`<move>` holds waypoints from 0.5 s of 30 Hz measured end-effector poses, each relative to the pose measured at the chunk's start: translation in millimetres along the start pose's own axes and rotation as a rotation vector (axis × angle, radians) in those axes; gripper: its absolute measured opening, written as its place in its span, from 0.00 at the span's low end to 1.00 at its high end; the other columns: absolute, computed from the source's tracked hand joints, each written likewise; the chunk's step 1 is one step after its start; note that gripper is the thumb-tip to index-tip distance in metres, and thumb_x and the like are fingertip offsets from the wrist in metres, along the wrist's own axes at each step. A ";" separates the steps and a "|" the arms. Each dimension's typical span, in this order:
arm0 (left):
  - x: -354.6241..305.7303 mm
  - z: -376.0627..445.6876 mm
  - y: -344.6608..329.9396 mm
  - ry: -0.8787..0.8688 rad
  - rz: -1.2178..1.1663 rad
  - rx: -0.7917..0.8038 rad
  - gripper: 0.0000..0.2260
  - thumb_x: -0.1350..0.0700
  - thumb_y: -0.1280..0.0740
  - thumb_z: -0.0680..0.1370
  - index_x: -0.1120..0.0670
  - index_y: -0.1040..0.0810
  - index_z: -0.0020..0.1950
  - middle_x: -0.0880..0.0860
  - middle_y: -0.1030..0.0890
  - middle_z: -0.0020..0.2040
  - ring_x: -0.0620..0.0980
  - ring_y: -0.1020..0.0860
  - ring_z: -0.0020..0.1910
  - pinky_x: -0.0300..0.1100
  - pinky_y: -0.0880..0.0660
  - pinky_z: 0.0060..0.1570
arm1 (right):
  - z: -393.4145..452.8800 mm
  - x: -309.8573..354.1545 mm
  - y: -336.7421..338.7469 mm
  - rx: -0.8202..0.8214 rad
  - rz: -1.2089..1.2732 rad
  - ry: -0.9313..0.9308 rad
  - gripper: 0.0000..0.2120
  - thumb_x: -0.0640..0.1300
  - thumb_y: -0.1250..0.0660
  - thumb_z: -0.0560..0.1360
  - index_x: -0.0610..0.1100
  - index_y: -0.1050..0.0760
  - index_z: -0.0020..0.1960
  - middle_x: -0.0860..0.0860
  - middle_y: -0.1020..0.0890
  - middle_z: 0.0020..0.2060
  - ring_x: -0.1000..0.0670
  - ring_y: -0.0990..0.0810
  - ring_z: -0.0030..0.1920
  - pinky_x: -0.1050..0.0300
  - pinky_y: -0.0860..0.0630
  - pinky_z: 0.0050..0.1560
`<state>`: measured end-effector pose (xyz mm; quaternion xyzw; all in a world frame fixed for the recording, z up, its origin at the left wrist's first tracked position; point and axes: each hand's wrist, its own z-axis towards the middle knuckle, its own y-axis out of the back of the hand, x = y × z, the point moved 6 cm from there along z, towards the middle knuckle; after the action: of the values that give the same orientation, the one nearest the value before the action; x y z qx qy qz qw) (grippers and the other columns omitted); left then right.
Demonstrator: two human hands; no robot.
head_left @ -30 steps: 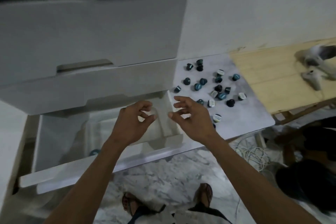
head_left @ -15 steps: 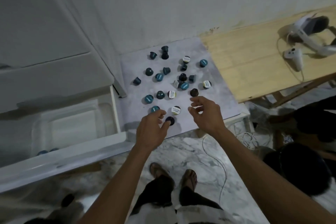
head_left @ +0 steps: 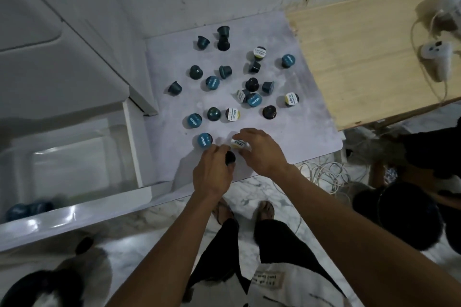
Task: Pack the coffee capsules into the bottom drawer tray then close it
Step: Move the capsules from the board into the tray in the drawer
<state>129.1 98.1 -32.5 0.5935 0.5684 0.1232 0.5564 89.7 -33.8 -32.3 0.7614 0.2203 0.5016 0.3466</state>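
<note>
Several coffee capsules (head_left: 254, 99), dark, teal-lidded and white-lidded, lie scattered on a pale mat (head_left: 311, 132). My left hand (head_left: 212, 172) pinches a black capsule (head_left: 230, 158) near the mat's front edge. Beside it, my right hand (head_left: 262, 149) curls its fingers round a white-and-yellow-lidded capsule (head_left: 238, 143). A teal-lidded capsule (head_left: 204, 140) sits just left of both hands. The bottom drawer (head_left: 74, 214) stands pulled out at the left, with a clear tray (head_left: 72, 157) inside and two blue capsules (head_left: 27, 209) in its front left corner.
A wooden table (head_left: 361, 57) at the right carries a white headset and controller (head_left: 436, 57) with a cord. Tangled cables (head_left: 324, 174) lie on the marble floor below the mat. My feet (head_left: 244, 212) stand in front. Dark objects (head_left: 399, 217) sit at the right.
The view swung from the drawer to the mat. Both hands moved from over the tray to the nearest capsules; the left took the black one, the right closed on the white-lidded one.
</note>
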 end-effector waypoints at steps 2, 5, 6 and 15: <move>0.7 1.7 -2.6 0.000 0.010 -0.020 0.03 0.53 0.35 0.77 0.50 0.25 0.50 0.52 0.25 0.50 0.55 0.25 0.53 0.52 0.23 0.42 | 4.1 -2.3 -5.7 0.018 -0.033 0.032 0.18 0.40 0.30 0.73 0.47 0.22 0.62 0.48 0.23 0.64 0.43 0.26 0.63 0.45 0.25 0.57; -0.4 2.9 -4.2 0.011 -0.013 -0.052 0.04 0.54 0.35 0.77 0.52 0.25 0.50 0.53 0.25 0.49 0.55 0.25 0.52 0.53 0.23 0.43 | 6.8 -5.1 -9.0 0.000 -0.047 0.102 0.15 0.43 0.30 0.74 0.47 0.21 0.60 0.50 0.21 0.60 0.43 0.25 0.59 0.45 0.23 0.50; -1.9 3.8 -5.4 0.009 -0.024 -0.061 0.04 0.55 0.35 0.77 0.52 0.25 0.51 0.54 0.25 0.49 0.55 0.25 0.52 0.53 0.23 0.44 | 7.1 -7.3 -8.5 -0.017 -0.048 0.117 0.14 0.43 0.30 0.74 0.47 0.21 0.59 0.49 0.20 0.58 0.43 0.24 0.58 0.45 0.22 0.49; -10.0 12.6 -5.9 -0.041 -0.260 -0.259 0.19 0.61 0.32 0.75 0.55 0.28 0.66 0.57 0.25 0.57 0.58 0.23 0.53 0.51 0.23 0.53 | 12.1 -42.6 13.2 -0.196 -0.023 0.147 0.09 0.45 0.31 0.74 0.45 0.20 0.53 0.47 0.18 0.52 0.43 0.20 0.53 0.47 0.21 0.46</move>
<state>132.5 81.8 -36.9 0.4406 0.6083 0.1102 0.6509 83.6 -75.3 -51.6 0.6824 0.2037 0.5713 0.4080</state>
